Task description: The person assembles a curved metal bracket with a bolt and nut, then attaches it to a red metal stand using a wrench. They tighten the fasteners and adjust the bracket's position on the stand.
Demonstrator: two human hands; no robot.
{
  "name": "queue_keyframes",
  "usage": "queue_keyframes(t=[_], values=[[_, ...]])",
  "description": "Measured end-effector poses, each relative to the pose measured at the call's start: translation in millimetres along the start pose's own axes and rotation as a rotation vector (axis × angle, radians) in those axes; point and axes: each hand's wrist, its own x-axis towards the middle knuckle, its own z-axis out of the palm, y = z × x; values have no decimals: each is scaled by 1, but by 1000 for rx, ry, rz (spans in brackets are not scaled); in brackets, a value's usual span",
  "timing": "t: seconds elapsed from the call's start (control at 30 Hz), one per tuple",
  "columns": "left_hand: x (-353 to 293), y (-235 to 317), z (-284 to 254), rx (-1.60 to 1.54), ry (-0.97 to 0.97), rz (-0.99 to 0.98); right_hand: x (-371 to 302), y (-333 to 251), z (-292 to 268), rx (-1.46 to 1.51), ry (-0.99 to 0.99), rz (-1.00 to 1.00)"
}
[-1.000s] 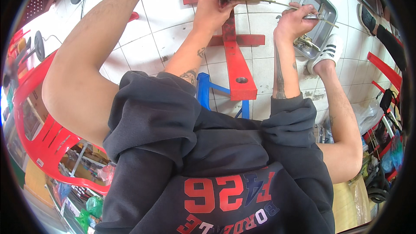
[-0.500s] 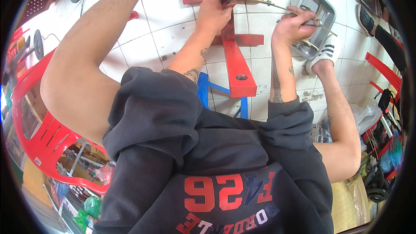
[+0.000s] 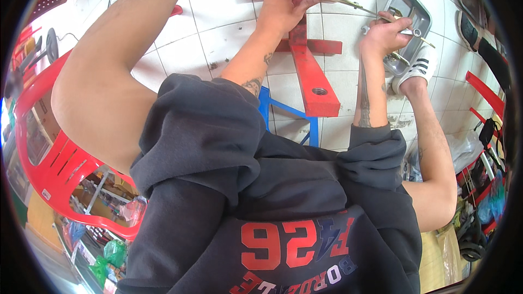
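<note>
My left hand (image 3: 279, 11) is closed at the red metal stand (image 3: 313, 76), its thumb reaching across the upright post. Its other fingers are partly hidden behind the post. Beside that thumb lies the tip of a long, slim, scissor-like metal tool (image 3: 357, 5), which spans to my right hand (image 3: 384, 37). My right hand is closed around the tool's far end. It also holds a silver combination wrench (image 3: 417, 32), whose ring end sticks out to the right and open end to the left. Where the slim tool's tip touches is too small to tell.
A grey metal tray (image 3: 426, 11) with metal parts lies on the white tiled floor (image 3: 229, 32), beside my white shoe (image 3: 417, 68). A blue metal frame (image 3: 291, 113) stands near my lap. A red plastic chair (image 3: 71, 177) is at left, and another person's dark shoe (image 3: 467, 30) at right.
The whole scene has shifted slightly right in the view. Both hands keep their holds, and the wrench now shows more clearly in my right hand.
</note>
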Motion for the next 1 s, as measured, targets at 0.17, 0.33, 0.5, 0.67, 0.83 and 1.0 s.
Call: queue_keyframes(t=[0.17, 0.33, 0.5, 0.67, 0.83, 1.0], values=[[-1, 5, -6, -1, -21, 16, 2, 0, 0, -6, -19, 22], [3, 2, -12, 17, -175, -42, -3, 0, 8, 16, -42, 3], [5, 0, -15, 82, -173, -26, -3, -1, 12, 45, -74, -66], [4, 15, -20, 118, -173, -77, 1, -5, 13, -53, -60, -115], [7, 13, -30, -24, -90, 57, -3, -5, 18, -125, 31, -108], [19, 4, -38, -53, -119, 105, -12, -9, 23, -120, 57, -1]])
